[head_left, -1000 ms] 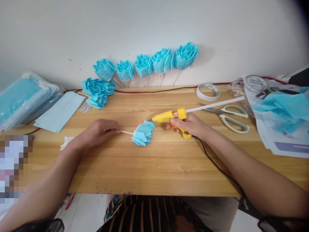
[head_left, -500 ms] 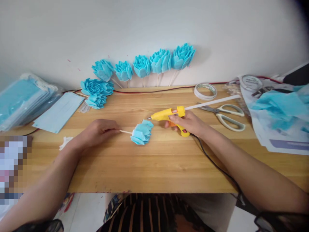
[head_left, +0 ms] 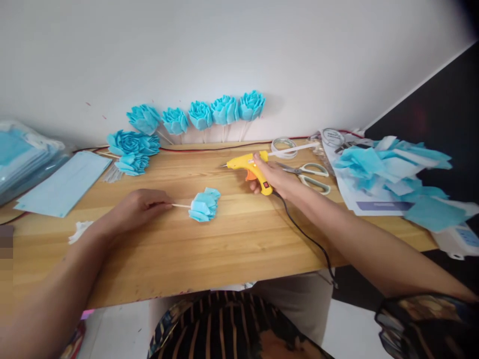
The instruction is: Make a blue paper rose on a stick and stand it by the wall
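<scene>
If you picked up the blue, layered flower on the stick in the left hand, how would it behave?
The blue, layered flower is probably light and crushable, as its petals look thin. The slim, pale stick seems fairly stiff, running straight from the left hand's grip. Raised by that stick, it may be top-heavy: the flower is much wider.

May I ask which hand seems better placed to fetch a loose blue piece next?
Probably the right hand: it's nearer the blue pieces, though holding the glue gun; the left hand holds the flower stem.
</scene>
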The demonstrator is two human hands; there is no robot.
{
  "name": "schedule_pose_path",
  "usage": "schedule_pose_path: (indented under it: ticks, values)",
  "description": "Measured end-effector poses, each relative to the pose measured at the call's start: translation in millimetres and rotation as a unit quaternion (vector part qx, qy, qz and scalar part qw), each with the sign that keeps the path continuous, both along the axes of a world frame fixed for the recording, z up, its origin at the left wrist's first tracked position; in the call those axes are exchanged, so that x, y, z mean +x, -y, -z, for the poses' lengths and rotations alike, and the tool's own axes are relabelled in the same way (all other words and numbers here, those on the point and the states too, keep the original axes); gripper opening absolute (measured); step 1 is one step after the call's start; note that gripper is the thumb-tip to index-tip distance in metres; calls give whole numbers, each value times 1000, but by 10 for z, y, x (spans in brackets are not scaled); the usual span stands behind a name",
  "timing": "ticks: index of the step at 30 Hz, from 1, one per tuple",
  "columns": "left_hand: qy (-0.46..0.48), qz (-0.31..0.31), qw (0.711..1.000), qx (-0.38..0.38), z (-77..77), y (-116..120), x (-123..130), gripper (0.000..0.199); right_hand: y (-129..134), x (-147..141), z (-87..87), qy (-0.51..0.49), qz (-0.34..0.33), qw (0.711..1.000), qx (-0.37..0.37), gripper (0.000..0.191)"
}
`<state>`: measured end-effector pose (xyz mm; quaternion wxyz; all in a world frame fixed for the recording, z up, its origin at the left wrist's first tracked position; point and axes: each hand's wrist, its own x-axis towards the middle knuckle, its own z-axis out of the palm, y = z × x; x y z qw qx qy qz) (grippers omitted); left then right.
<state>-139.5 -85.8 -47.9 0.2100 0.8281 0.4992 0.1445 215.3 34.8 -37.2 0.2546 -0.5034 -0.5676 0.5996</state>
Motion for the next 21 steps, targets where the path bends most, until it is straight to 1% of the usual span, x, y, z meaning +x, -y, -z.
schedule_pose_path:
  ticks: [1, 3, 5, 6, 7, 9, 12, 17, 21]
  values:
    - [-2, -1, 1000, 1, 0, -1, 3, 39, 3, 14, -32, -2, 17, 1000, -13, 58]
    - [-5, -1, 1000, -3, -3, -1, 8, 39, 24, 57, -110, -41, 36, 998, -33, 43]
    - [-2, 0, 1000, -5, -8, 1, 14, 39, 72, 116, -188, -88, 15, 995, -41, 24]
    - [-1, -1, 1000, -5, -10, 2, 16, 39, 106, 149, -221, -104, -6, 994, -39, 17]
    - [0, -2, 1000, -6, -11, 3, 18, 39, 146, 180, -245, -113, -26, 993, -35, 14]
    - [0, -4, 1000, -9, -12, 3, 20, 40, 233, 235, -260, -128, -38, 991, -20, 21]
    - [-3, -11, 1000, -16, -5, 1, 17, 41, 350, 289, -202, -165, -14, 986, -8, 31]
    - [-5, -24, 999, -28, 7, 5, -6, 41, 452, 380, -45, -201, 41, 979, 15, 37]
    - [-10, -43, 997, -57, -32, 26, 5, 38, 518, 550, -30, -186, 78, 978, 59, 38]
